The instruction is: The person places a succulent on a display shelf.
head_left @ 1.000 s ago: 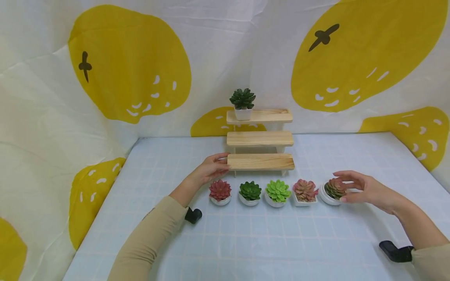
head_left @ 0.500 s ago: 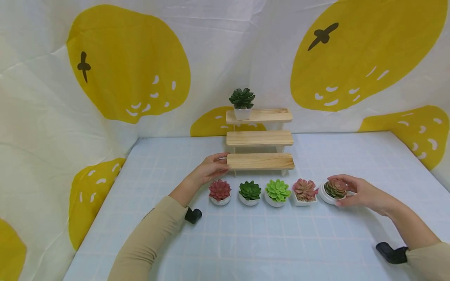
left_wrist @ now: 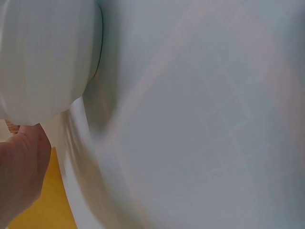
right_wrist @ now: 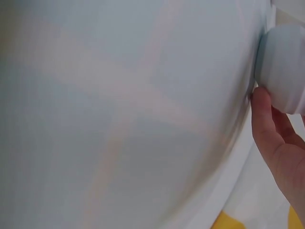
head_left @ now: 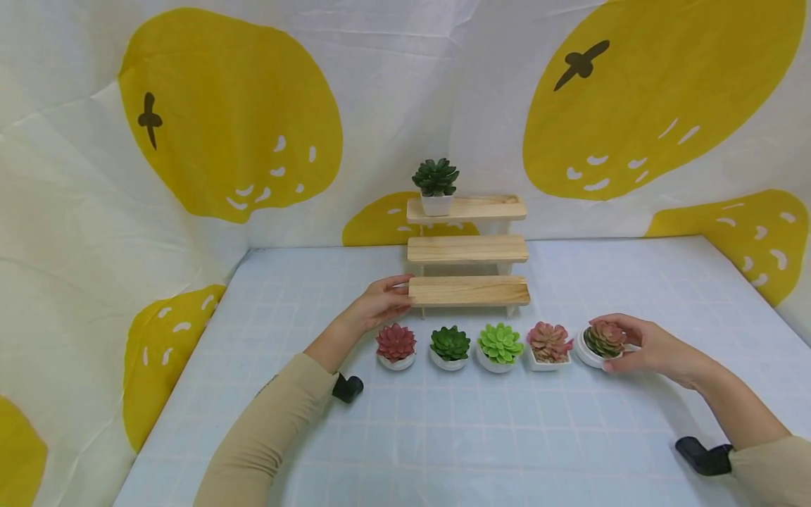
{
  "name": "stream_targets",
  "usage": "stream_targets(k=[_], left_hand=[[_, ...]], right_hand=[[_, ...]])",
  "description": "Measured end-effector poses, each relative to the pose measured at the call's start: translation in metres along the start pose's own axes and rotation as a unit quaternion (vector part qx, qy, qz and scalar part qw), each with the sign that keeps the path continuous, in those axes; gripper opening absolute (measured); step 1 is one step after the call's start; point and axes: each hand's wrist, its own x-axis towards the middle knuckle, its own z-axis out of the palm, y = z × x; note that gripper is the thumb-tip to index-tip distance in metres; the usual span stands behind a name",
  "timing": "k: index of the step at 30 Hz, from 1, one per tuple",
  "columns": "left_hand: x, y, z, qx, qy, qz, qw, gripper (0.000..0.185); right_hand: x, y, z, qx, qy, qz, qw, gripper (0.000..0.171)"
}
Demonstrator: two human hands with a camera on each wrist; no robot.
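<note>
Blur is filling both wrist views, which are showing little beyond pale tablecloth, a white pot wall and a sliver of skin; the white shape in the left wrist view is probably the nearest pot, though that is hard to confirm. Beige sleeves are running off the bottom edge of the head view.

From the head camera, the right hand (head_left: 646,346) is curling its thumb and fingers around the brownish-pink succulent pot (head_left: 600,345), which is sitting on the table (head_left: 443,436) at the right end of a row, just beside the pink succulent (head_left: 550,345). The left hand (head_left: 379,304) is lying with fairly straight fingers touching the left end of the lowest step of the wooden stand (head_left: 467,290), behind the red succulent (head_left: 395,346). A dark green succulent (head_left: 436,184) is standing on the top step.
</note>
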Motion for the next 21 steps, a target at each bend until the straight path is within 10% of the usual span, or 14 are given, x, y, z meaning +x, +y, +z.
stream_targets(k=[21], left_hand=[[0.0025, -0.0014, -0.0006, 0.003, -0.001, 0.003, 1.0000, 0.058]], right_hand=[[0.0002, -0.0086, 0.0020, 0.008, 0.013, -0.003, 1.000, 0.067]])
